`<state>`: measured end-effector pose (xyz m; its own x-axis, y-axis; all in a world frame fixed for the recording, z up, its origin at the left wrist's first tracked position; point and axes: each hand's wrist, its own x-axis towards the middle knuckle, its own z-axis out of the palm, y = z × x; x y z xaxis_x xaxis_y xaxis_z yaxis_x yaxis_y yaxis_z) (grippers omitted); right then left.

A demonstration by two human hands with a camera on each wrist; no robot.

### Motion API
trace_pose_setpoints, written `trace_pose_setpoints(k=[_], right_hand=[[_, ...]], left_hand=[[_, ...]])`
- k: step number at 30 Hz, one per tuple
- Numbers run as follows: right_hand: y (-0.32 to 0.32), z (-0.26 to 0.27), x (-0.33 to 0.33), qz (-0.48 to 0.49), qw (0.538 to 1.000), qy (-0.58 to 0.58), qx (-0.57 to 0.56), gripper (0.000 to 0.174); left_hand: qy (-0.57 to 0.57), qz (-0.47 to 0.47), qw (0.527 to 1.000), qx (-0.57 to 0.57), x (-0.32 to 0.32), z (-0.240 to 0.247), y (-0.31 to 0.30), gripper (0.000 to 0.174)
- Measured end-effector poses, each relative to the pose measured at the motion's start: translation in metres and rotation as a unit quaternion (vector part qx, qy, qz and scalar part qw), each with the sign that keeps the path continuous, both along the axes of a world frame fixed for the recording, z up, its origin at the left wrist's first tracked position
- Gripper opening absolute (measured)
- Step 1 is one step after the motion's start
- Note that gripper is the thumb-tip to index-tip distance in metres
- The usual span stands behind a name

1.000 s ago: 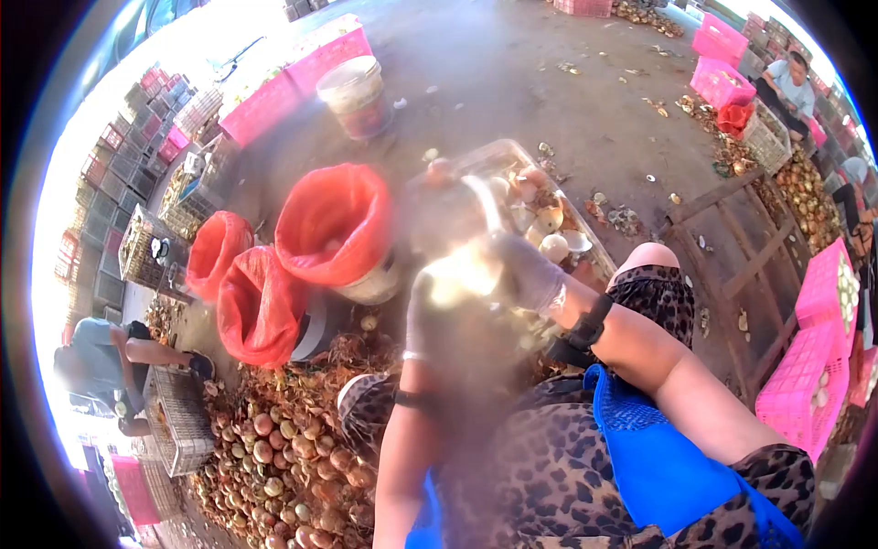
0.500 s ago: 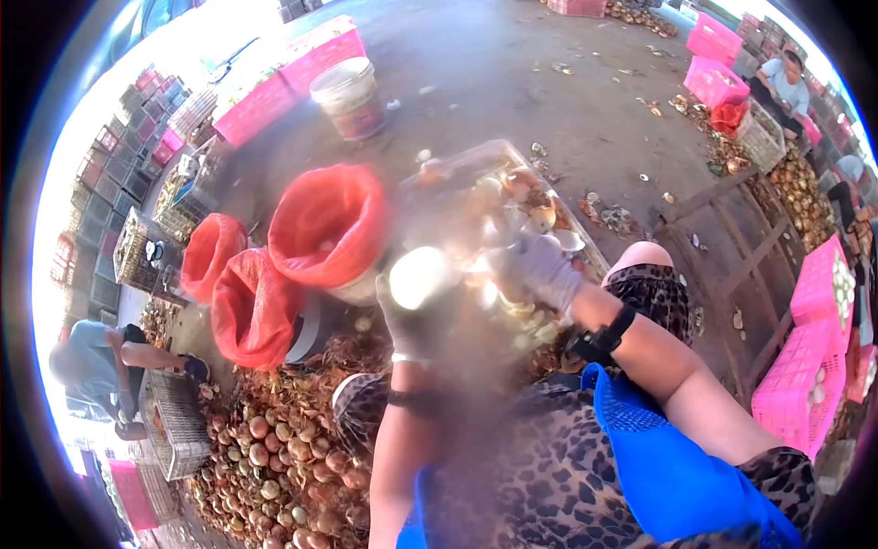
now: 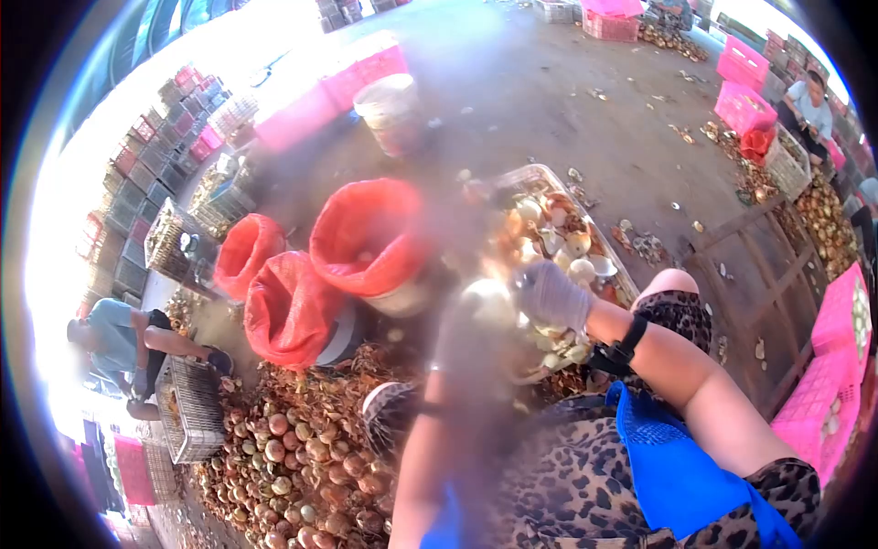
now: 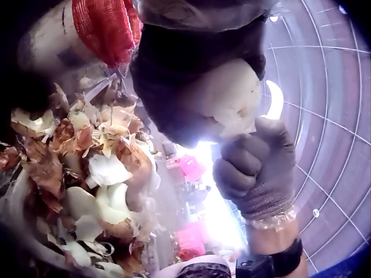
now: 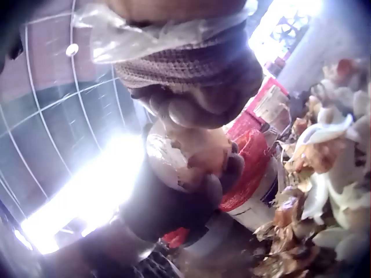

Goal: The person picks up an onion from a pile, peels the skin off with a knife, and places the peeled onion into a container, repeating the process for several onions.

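Currently, the left hand [image 4: 168, 78] has its fingers round an onion [image 4: 233, 95]; the right hand [image 4: 255, 171], fingers curled, pinches it. Peelings [image 4: 110, 168] lie in a tray [image 3: 600, 242] nearby.

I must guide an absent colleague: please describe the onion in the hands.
In the head view, right of the largest red bag, find the heaped peelings. Before them is the gloved right hand. The onion is the pale ball left of it, gripped by the left hand, unlike the loose peelings.

High, forward-down head view; close wrist views, both on the onion [image 4: 232, 92]
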<state>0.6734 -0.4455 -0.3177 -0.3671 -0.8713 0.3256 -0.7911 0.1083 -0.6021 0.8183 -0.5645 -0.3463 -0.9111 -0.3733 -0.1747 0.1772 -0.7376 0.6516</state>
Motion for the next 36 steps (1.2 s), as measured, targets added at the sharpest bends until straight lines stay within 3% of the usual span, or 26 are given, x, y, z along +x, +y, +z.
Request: trace_pose_setpoints(k=[2, 3, 4, 5, 7, 10, 12, 14, 17, 18, 19, 21, 25, 27, 28, 29, 30, 31, 32, 33, 35, 36], right_hand=[[-0.003, 0.016, -0.002, -0.043, 0.992, 0.023, 0.119, 0.017], [-0.005, 0.027, -0.002, -0.059, 0.981, 0.038, 0.181, 0.022], [-0.005, 0.028, -0.004, -0.075, 0.984, 0.017, 0.162, 0.027], [-0.007, 0.006, -0.012, -0.081, 0.991, 0.093, 0.043, 0.022], [-0.010, -0.037, -0.026, -0.135, 0.932, 0.279, -0.188, 0.020], [-0.004, -0.062, -0.034, -0.135, 0.919, 0.371, -0.012, 0.016], [0.005, -0.052, -0.028, -0.018, 0.916, 0.364, 0.167, 0.014], [0.011, -0.030, -0.022, -0.041, 0.943, 0.272, 0.187, 0.010], [0.016, 0.004, -0.015, -0.092, 0.993, 0.030, 0.065, 0.011], [0.016, 0.010, -0.014, -0.089, 0.993, -0.070, 0.019, 0.012], [0.016, 0.014, -0.013, -0.077, 0.982, -0.172, -0.024, 0.014], [0.015, 0.020, -0.006, -0.026, 0.923, -0.369, -0.110, 0.018], [0.030, 0.045, -0.017, 0.143, 0.718, -0.628, -0.263, 0.027], [0.045, 0.057, -0.056, 0.261, 0.635, -0.675, -0.271, 0.031], [0.053, 0.058, -0.082, 0.283, 0.615, -0.687, -0.265, 0.034], [0.059, 0.059, -0.100, 0.264, 0.617, -0.693, -0.264, 0.036], [0.063, 0.060, -0.092, 0.119, 0.653, -0.684, -0.304, 0.035], [0.067, 0.061, -0.085, -0.035, 0.678, -0.661, -0.319, 0.034], [0.074, 0.045, -0.085, -0.047, 0.671, -0.679, -0.294, 0.032], [0.086, 0.026, -0.091, -0.012, 0.682, -0.694, -0.230, 0.024], [0.082, 0.008, -0.072, -0.062, 0.851, -0.461, -0.242, 0.023], [0.077, 0.003, -0.062, -0.083, 0.909, -0.326, -0.246, 0.023]], left_hand=[[0.055, -0.017, 0.998, 0.030, 0.000, 0.003, -0.003, 0.054], [0.049, 0.028, 0.998, 0.009, -0.005, -0.002, -0.002, 0.060], [0.056, 0.041, 0.997, -0.037, -0.009, -0.007, -0.006, 0.064], [0.061, 0.056, 0.993, -0.085, -0.010, -0.011, -0.008, 0.068], [0.058, 0.074, 0.993, -0.067, -0.004, 0.017, 0.006, 0.075], [0.092, 0.055, 0.994, -0.003, -0.004, 0.023, 0.003, 0.079], [0.107, 0.031, 0.993, 0.050, -0.001, 0.023, 0.006, 0.084], [0.148, -0.020, 0.981, 0.127, -0.002, 0.014, 0.001, 0.085], [0.076, -0.018, 0.979, 0.187, -0.006, 0.012, -0.004, 0.078], [0.085, -0.011, 0.985, 0.148, -0.015, -0.023, -0.015, 0.070], [0.113, -0.057, 0.967, 0.221, -0.017, -0.032, -0.015, 0.068], [0.168, -0.142, 0.906, 0.361, -0.017, -0.028, -0.007, 0.065], [0.062, -0.040, 0.996, 0.048, -0.013, 0.006, 0.001, 0.063], [0.034, 0.000, 0.990, 0.138, -0.010, 0.006, -0.003, 0.065], [0.013, 0.032, 0.994, 0.104, -0.005, 0.007, -0.008, 0.067], [-0.012, 0.064, 0.995, 0.070, 0.000, 0.009, -0.012, 0.068], [-0.027, 0.126, 0.989, -0.069, -0.005, -0.010, -0.025, 0.069], [0.008, 0.134, 0.988, 0.077, -0.003, 0.004, -0.036, 0.069], [0.039, 0.152, 0.962, 0.223, -0.001, 0.018, -0.048, 0.070], [0.054, 0.182, 0.950, 0.247, -0.004, 0.015, -0.072, 0.067], [0.055, 0.249, 0.948, 0.190, -0.003, -0.001, -0.126, 0.062], [0.050, 0.284, 0.945, 0.156, -0.001, -0.007, -0.152, 0.060]])
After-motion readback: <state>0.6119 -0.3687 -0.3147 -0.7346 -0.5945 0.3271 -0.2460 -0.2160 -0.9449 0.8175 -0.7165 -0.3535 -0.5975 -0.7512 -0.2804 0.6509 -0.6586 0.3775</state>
